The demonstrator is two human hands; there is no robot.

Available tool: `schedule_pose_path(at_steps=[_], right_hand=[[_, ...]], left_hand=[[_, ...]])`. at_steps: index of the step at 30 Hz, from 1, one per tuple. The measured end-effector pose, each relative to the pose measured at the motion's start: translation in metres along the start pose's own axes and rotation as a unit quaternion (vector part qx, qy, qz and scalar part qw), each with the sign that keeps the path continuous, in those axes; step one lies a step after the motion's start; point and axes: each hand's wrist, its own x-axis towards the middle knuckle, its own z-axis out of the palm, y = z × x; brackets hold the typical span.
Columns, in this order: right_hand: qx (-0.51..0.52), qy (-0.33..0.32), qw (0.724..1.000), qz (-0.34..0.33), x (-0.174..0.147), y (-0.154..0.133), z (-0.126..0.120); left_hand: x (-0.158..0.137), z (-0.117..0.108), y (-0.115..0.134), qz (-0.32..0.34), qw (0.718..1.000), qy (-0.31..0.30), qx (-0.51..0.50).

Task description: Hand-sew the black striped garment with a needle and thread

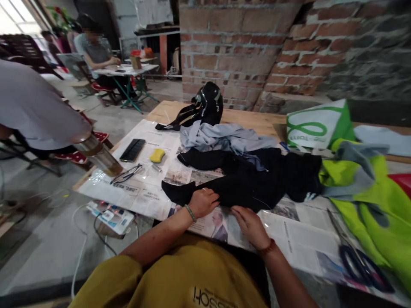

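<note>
A black garment (244,182) with white stripes at its right end lies spread over the newspaper-covered table (154,194). My left hand (203,202), wearing a green beaded bracelet, has its fingers curled over the garment's near edge at a sleeve-like part. At the same edge, farther right, my right hand (252,224) touches the cloth with fingertips stretched out and close together; a red band circles that wrist. Behind the black cloth is a crumpled grey-blue garment (224,136). Large scissors (353,254) with dark handles rest at the right.
A phone (132,149), yellow sponge (157,155), pliers (126,174) and a tilted bottle (99,155) are at left. Behind are a black bag (210,102) and a green-white bag (317,124). Neon clothing (366,192) lies right. A power strip (111,217) hangs below; people sit left.
</note>
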Motion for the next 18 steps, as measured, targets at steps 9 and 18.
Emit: schedule_pose_path(at_steps=[9, 18], right_hand=[[0.070, 0.292, 0.936, 0.183, 0.011, -0.022, -0.016], [-0.004, 0.091, 0.971, 0.222, 0.027, 0.017, -0.005]], left_hand=[[0.002, 0.003, 0.000, 0.061, 0.997, -0.029, 0.035], [-0.001, 0.000, -0.002, 0.095, 0.990, -0.095, 0.039]])
